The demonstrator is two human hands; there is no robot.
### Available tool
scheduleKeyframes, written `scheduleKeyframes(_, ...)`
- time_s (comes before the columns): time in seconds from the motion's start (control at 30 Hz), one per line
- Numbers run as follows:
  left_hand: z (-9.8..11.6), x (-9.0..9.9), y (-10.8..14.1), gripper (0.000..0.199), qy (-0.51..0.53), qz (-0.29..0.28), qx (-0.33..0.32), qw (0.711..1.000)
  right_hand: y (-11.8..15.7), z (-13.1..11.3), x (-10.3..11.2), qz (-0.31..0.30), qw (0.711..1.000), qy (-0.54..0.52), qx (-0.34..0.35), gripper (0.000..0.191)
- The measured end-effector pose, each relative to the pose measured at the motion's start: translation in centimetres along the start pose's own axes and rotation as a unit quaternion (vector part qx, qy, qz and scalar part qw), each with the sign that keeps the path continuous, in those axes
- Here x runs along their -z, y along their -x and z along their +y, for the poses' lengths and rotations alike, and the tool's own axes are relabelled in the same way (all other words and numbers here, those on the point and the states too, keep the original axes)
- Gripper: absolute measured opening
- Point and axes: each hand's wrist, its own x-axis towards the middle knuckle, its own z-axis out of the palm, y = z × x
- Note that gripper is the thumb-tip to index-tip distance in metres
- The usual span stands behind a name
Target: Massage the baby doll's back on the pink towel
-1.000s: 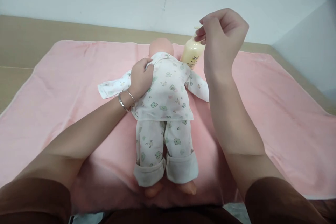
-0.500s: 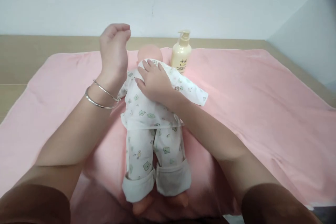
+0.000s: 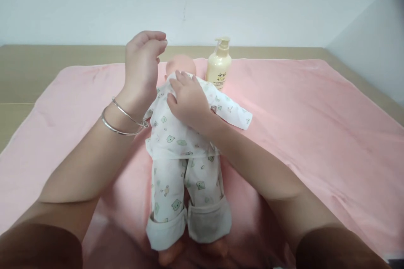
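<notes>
A baby doll (image 3: 181, 138) lies on its front, dressed in a white top and trousers printed with small green bears. Its bare round head is at the far end, and the feet poke out below rolled-up cuffs. Flat on the doll's upper back rests my right hand (image 3: 191, 103), its fingers stretched out. My left hand (image 3: 142, 63) is raised above the doll's left shoulder, cupped, fingers together and bent forward over the thumb. It touches nothing I can see; its palm is turned partly away. Two silver bangles (image 3: 123, 122) circle the left wrist.
A cream pump bottle (image 3: 217, 67) stands just right of the doll's head. Under everything spreads a pink blanket (image 3: 303, 134), over a wooden surface (image 3: 28, 67) that shows along the back and left. A white wall (image 3: 252, 4) rises behind.
My left hand has shifted slightly right, towards the doll's head, still raised and cupped. The right hand keeps its place on the doll's back. The view has moved slightly.
</notes>
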Motion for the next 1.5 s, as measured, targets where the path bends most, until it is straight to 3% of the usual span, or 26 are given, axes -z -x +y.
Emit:
scheduleKeyframes(0.13, 0.2, -0.4, -0.3, 0.014, 0.023, 0.006, 0.016, 1.000, 0.1, -0.1, 0.4, 0.000, 1.000, 0.000, 0.000, 0.042)
scheduleKeyframes(0.23, 0.3, -0.5, -1.1, 0.013, 0.056, 0.006, 0.088, 0.995, 0.1, -0.1, 0.2, 0.018, 1.000, 0.003, -0.005, 0.042)
scheduleKeyframes(0.37, 0.9, -0.7, -2.5, 0.037, 0.165, -0.047, 0.177, 0.969, -0.1, 0.0, 0.6, -0.017, 1.000, -0.005, 0.005, 0.040)
scheduleKeyframes(0.43, 1.1, -0.9, -3.3, 0.056, 0.193, -0.108, 0.192, 0.956, -0.4, 0.6, 2.0, 0.017, 1.000, -0.010, -0.010, 0.043)
scheduleKeyframes(0.5, 0.8, -1.3, -4.2, 0.070, 0.194, -0.157, 0.198, 0.948, -0.9, 1.9, 4.0, 0.116, 0.992, 0.009, -0.049, 0.050)
scheduleKeyframes(0.57, 0.1, -2.1, -5.1, 0.079, 0.182, -0.206, 0.182, 0.944, -1.4, 3.9, 5.8, 0.202, 0.974, 0.046, -0.093, 0.057)
scheduleKeyframes(0.63, -0.8, -3.2, -6.0, 0.086, 0.159, -0.257, 0.145, 0.942, -2.0, 6.4, 6.7, 0.225, 0.966, 0.066, -0.112, 0.063)
scheduleKeyframes(0.73, -1.7, -5.5, -6.6, 0.097, 0.114, -0.314, 0.094, 0.938, -2.9, 10.1, 6.1, 0.171, 0.980, 0.072, -0.070, 0.066)
scheduleKeyframes(0.83, -2.4, -7.9, -7.1, 0.104, 0.082, -0.331, 0.067, 0.938, -3.5, 12.2, 4.8, 0.103, 0.992, 0.059, -0.031, 0.066)
scheduleKeyframes(0.9, -3.2, -9.3, -7.8, 0.097, 0.035, -0.316, 0.028, 0.948, -3.7, 12.4, 4.4, 0.090, 0.994, 0.054, -0.024, 0.064)
scheduleKeyframes(1.0, -5.1, -10.7, -9.6, 0.063, -0.063, -0.235, -0.085, 0.966, -3.6, 11.8, 4.4, 0.092, 0.994, 0.055, -0.031, 0.062)
scheduleKeyframes(1.07, -6.4, -11.2, -10.6, 0.051, -0.087, -0.218, -0.118, 0.965, -3.5, 11.4, 4.4, 0.099, 0.993, 0.052, -0.032, 0.061)
scheduleKeyframes(1.17, -7.5, -10.5, -10.7, 0.050, -0.094, -0.232, -0.097, 0.963, -3.5, 11.1, 4.0, 0.117, 0.992, 0.045, -0.031, 0.061)
scheduleKeyframes(1.27, -6.9, -7.9, -8.9, 0.050, -0.048, -0.255, -0.060, 0.964, -3.7, 11.2, 3.6, 0.120, 0.990, 0.048, -0.053, 0.059)
scheduleKeyframes(1.4, -2.9, -2.8, -4.1, 0.058, 0.116, -0.318, 0.075, 0.938, -4.2, 11.0, 3.5, 0.108, 0.987, 0.070, -0.094, 0.057)
scheduleKeyframes(1.5, 1.5, 0.1, -0.3, 0.059, 0.212, -0.264, 0.234, 0.911, -4.5, 10.6, 3.4, 0.118, 0.984, 0.075, -0.110, 0.056)
